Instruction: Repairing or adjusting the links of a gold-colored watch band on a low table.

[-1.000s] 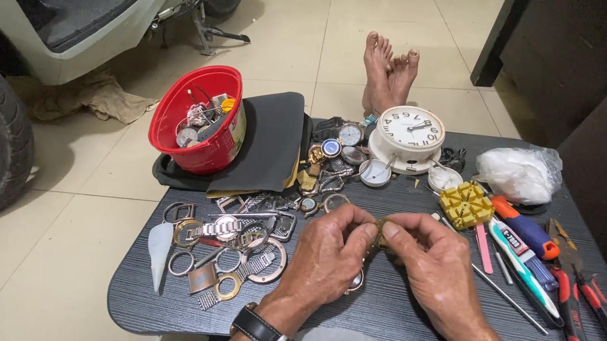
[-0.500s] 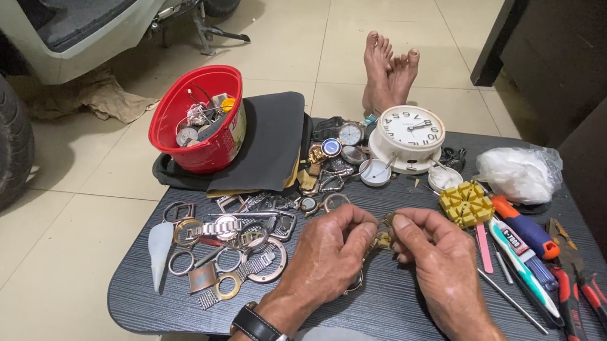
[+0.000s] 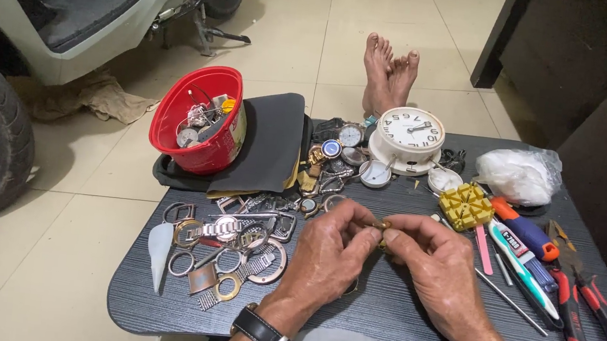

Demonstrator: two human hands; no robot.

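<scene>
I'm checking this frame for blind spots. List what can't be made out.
Head view only:
- Small brass piece: mostly covered by fingers of left hand and right hand; its kind is unclear.
- Red bowl: contents jumbled, too small.
- Red-handled pliers: cut off by the frame's right edge.

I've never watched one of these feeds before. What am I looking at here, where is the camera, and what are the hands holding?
There is no machine: a person works with two bare hands, and the single camera sits on their head, looking down. The left hand, with a black wristwatch on its wrist, and the right hand meet over a dark table, pinching a small brass-coloured part between the fingertips; what it is exactly is too small to tell. On the table lie watch cases and bands, a white clock, a red bowl of parts, a yellow block, tubes and red-handled pliers. Bare feet rest on the floor beyond.
</scene>
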